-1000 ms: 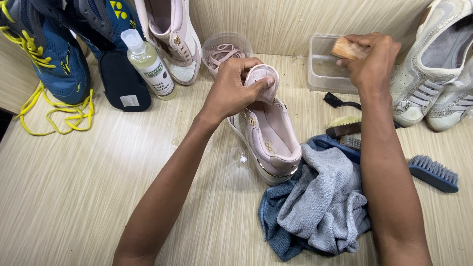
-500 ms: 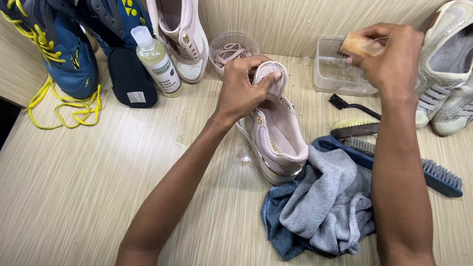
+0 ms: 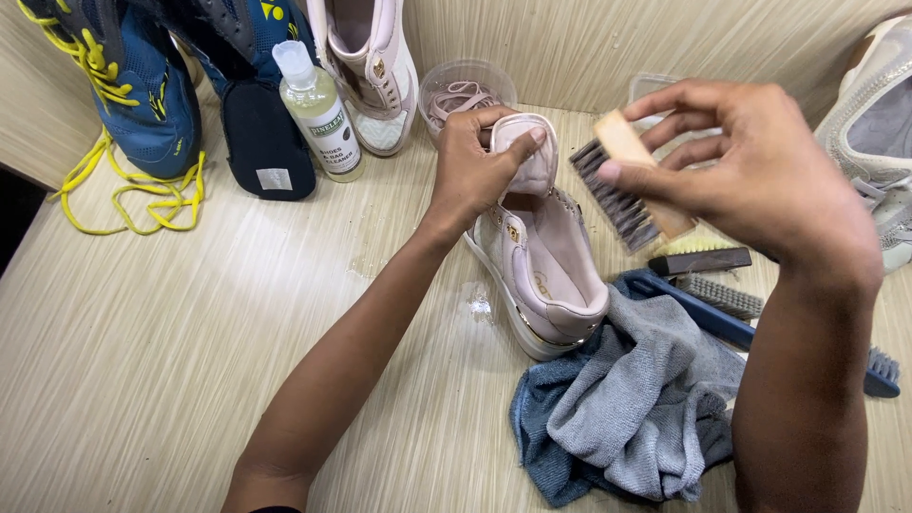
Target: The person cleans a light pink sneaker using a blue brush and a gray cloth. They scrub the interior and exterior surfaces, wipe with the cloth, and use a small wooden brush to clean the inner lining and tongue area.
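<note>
Probably a shoe-cleaning bench: brushes point(image 3: 708, 293), cleaner bottle point(image 3: 318, 104), sneakers point(image 3: 123, 81).

The near-left stretch of the striped table point(image 3: 171, 380) lies open for a hand to pass. Behind it stand blue sneakers point(image 3: 142, 85), yellow laces point(image 3: 123, 204) and a cleaner bottle point(image 3: 318, 109). To the right, a grey cloth point(image 3: 627, 418), a pink sneaker point(image 3: 541, 275) and loose brushes point(image 3: 722, 294) crowd the surface.

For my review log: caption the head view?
Left hand holds pink shoe; right hand holds brush above it.
</note>
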